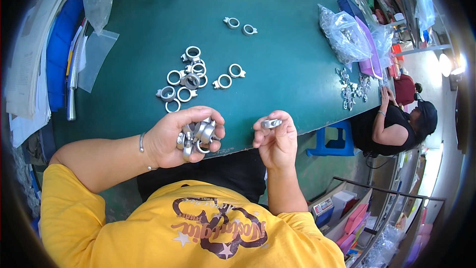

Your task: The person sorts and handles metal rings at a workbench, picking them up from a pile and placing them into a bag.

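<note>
My left hand [171, 136] is closed around several silver metal ring clamps [202, 131], cupped in the palm and fingers just off the table's near edge. Between thumb and fingertips, my right hand [277, 144] pinches a single metal ring clamp [270, 123], seen nearly edge-on. A loose cluster of the same ring clamps [186, 94] lies on the green table [287, 64] beyond my left hand; some overlap. Two more clamps [224, 81] lie right of that cluster, and another pair [249, 30] sits farther back.
Papers and a blue folder [62, 54] stand at the left, beside a clear plastic bag [98, 59]. At the right are a bag of metal parts [344, 37], a purple tray [369, 52] and small metal parts [348, 92]. Another person [396, 129] sits near a blue stool [333, 141].
</note>
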Available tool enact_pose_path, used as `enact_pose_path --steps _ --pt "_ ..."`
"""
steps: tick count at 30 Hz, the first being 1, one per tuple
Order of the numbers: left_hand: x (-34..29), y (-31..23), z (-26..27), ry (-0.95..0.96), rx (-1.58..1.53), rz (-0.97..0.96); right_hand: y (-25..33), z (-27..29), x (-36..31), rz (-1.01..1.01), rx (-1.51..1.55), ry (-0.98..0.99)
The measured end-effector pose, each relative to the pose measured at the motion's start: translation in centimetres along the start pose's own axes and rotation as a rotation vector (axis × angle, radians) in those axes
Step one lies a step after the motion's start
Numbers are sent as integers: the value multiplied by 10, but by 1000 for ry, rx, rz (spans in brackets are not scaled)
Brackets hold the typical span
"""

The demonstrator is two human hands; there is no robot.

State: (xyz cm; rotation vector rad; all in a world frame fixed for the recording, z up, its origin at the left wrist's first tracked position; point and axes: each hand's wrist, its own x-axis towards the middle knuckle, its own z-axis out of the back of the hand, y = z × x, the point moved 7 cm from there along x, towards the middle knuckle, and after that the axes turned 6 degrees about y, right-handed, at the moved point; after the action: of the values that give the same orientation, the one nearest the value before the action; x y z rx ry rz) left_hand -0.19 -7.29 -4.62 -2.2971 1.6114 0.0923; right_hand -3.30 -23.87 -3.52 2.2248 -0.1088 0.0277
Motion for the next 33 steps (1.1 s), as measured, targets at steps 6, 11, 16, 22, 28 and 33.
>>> enact_pose_path --steps 6,11,16,22,28,33 --pt "-1 0 -1 3 -20 8 -7 3 5 -138 159 -90" --pt "0 1 3 58 -58 20 -11 -3 12 -210 275 -5" --pt "0 4 4 56 -57 20 2 -11 46 -98 65 -143" --pt "-1 2 2 41 -21 24 2 -41 95 -84 -1440 -67" --pt "0 2 3 47 -21 18 11 -43 92 -119 -1721 -128" --pt "-1 0 0 -4 -12 8 17 -29 71 25 -1313 -35"
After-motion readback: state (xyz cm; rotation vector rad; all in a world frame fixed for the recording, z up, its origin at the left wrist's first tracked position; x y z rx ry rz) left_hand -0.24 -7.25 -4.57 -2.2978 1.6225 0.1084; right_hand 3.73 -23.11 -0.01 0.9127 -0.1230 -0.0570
